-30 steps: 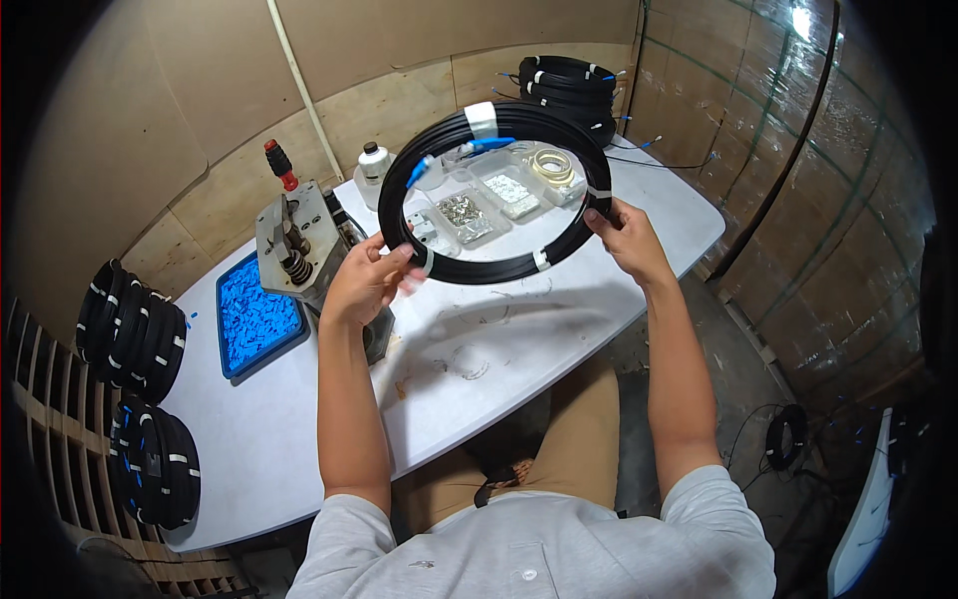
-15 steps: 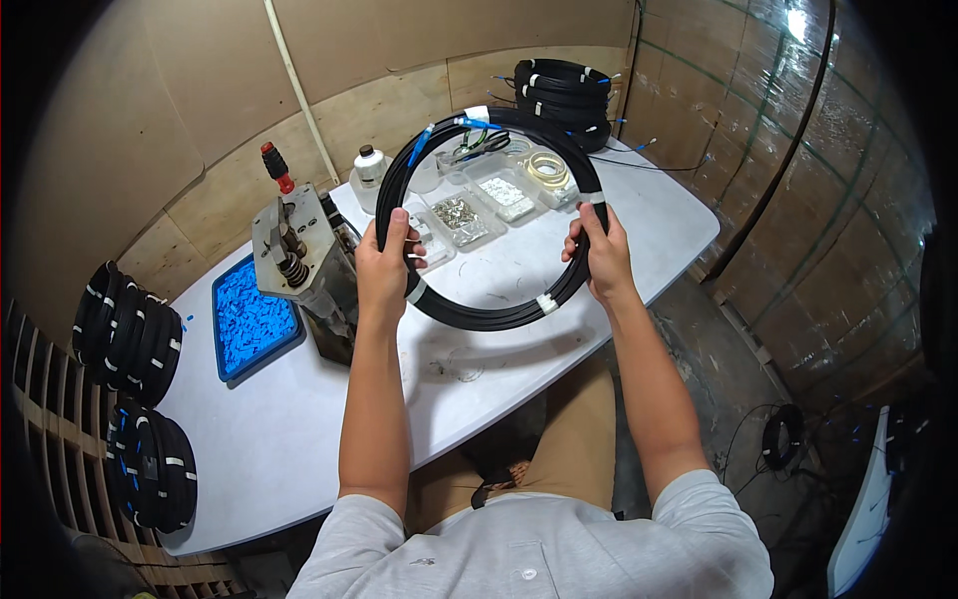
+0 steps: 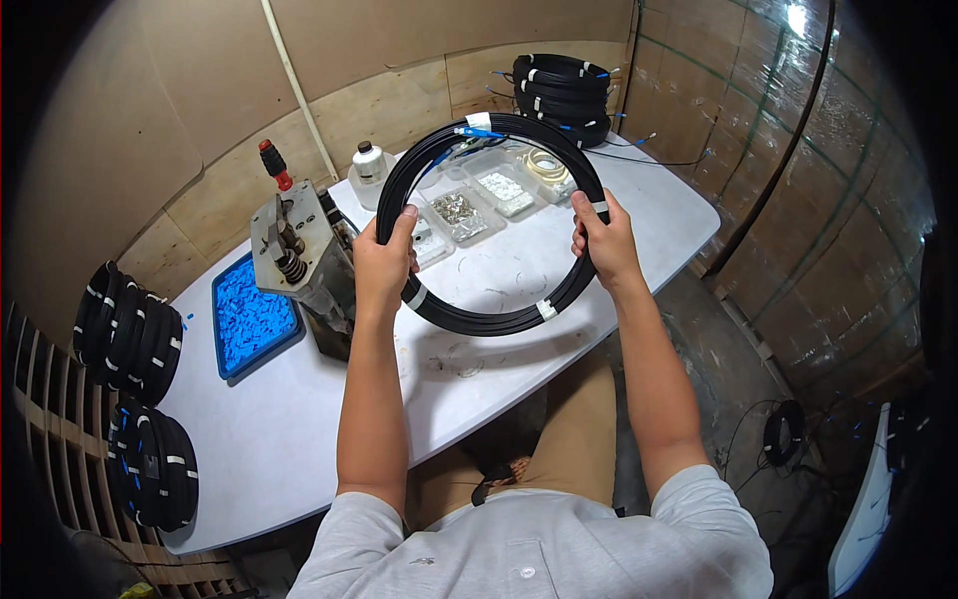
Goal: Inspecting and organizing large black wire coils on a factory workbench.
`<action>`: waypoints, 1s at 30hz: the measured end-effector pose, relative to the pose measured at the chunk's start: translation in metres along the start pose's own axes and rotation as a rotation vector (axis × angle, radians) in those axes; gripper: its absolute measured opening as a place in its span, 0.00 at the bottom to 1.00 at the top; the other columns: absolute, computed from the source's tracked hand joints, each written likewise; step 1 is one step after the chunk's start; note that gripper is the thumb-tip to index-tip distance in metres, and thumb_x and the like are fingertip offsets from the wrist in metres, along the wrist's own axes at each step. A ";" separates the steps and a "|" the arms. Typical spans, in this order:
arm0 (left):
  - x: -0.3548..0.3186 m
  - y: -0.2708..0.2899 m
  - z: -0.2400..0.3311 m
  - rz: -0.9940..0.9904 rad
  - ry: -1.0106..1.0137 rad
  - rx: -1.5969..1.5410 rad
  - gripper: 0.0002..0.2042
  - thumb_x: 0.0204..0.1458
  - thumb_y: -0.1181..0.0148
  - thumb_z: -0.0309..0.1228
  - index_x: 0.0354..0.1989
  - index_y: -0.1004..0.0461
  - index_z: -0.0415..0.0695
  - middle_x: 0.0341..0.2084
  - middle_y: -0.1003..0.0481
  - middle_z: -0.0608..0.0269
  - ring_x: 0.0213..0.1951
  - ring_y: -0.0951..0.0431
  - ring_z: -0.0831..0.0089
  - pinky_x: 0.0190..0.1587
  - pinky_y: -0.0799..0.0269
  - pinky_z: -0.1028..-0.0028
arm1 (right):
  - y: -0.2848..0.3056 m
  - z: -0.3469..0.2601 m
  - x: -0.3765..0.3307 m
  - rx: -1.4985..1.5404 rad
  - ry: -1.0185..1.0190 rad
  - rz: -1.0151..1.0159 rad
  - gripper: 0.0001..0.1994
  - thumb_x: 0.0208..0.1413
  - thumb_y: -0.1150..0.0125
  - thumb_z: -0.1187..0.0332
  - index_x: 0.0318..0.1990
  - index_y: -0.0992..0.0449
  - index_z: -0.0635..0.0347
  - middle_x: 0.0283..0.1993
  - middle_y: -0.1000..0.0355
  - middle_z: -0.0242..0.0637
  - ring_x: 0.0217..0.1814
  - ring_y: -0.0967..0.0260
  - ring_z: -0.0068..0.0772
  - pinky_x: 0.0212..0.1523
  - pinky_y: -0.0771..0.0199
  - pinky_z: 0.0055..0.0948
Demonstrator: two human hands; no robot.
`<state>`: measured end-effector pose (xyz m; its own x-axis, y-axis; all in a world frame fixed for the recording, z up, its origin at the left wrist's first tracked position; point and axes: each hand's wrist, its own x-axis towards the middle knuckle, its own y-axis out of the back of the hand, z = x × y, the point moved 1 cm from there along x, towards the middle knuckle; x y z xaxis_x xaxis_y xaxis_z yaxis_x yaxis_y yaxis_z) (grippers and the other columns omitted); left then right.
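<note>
A large coil of black cable [image 3: 489,321], bound with several white tape bands, is held up above the white table between both hands. My left hand [image 3: 387,265] wraps round its left side, thumb on top. On the right side my right hand [image 3: 606,240] grips it beside a white band. At the top of the ring, blue connectors [image 3: 481,133] lie along the cable ends. Through the ring show a clear tray of small metal parts [image 3: 459,215] and a tray of white pieces [image 3: 506,192].
Left on the table [image 3: 269,449] stand a metal hand press [image 3: 309,250] and a blue tray of small blue parts [image 3: 249,317]. A white bottle [image 3: 369,163] is behind. More cable coils are stacked at the back [image 3: 561,100] and at the left edge [image 3: 160,469].
The coil has tilted slightly and sits a little lower, both hands still on it. The blue connectors at its top left have shifted, one now lying inside the ring's edge.
</note>
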<state>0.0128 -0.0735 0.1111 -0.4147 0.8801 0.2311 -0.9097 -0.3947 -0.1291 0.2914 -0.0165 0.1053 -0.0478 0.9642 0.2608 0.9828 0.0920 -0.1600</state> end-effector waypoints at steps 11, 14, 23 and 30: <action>-0.002 0.001 0.002 -0.143 0.012 -0.063 0.15 0.55 0.34 0.42 0.30 0.28 0.42 0.13 0.36 0.74 0.12 0.38 0.83 0.15 0.40 0.79 | -0.003 -0.039 0.023 -0.466 0.059 0.019 0.19 0.54 0.32 0.53 0.31 0.26 0.61 0.22 0.29 0.31 0.23 0.32 0.19 0.26 0.32 0.22; -0.003 0.001 0.006 -0.128 0.020 -0.073 0.16 0.55 0.34 0.42 0.30 0.28 0.42 0.13 0.36 0.74 0.12 0.38 0.83 0.15 0.40 0.79 | -0.005 -0.041 0.029 -0.595 0.139 0.059 0.20 0.52 0.31 0.50 0.30 0.24 0.62 0.20 0.28 0.33 0.24 0.31 0.23 0.27 0.32 0.27; -0.003 0.003 0.009 -0.121 0.019 -0.051 0.16 0.54 0.33 0.42 0.28 0.29 0.43 0.13 0.36 0.74 0.12 0.38 0.83 0.15 0.40 0.79 | -0.010 -0.045 0.022 -0.690 0.110 0.119 0.18 0.50 0.31 0.52 0.33 0.21 0.60 0.24 0.25 0.39 0.25 0.30 0.31 0.30 0.30 0.31; -0.002 0.005 0.009 -0.132 0.067 -0.063 0.17 0.54 0.33 0.44 0.26 0.30 0.44 0.13 0.37 0.74 0.13 0.38 0.83 0.17 0.40 0.78 | -0.002 -0.035 0.023 -0.636 0.171 0.019 0.19 0.53 0.31 0.57 0.44 0.23 0.62 0.26 0.25 0.35 0.27 0.30 0.25 0.30 0.30 0.27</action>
<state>0.0087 -0.0799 0.1190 -0.2870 0.9397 0.1858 -0.9522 -0.2585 -0.1629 0.2941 -0.0035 0.1452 -0.0517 0.9063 0.4195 0.8992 -0.1405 0.4144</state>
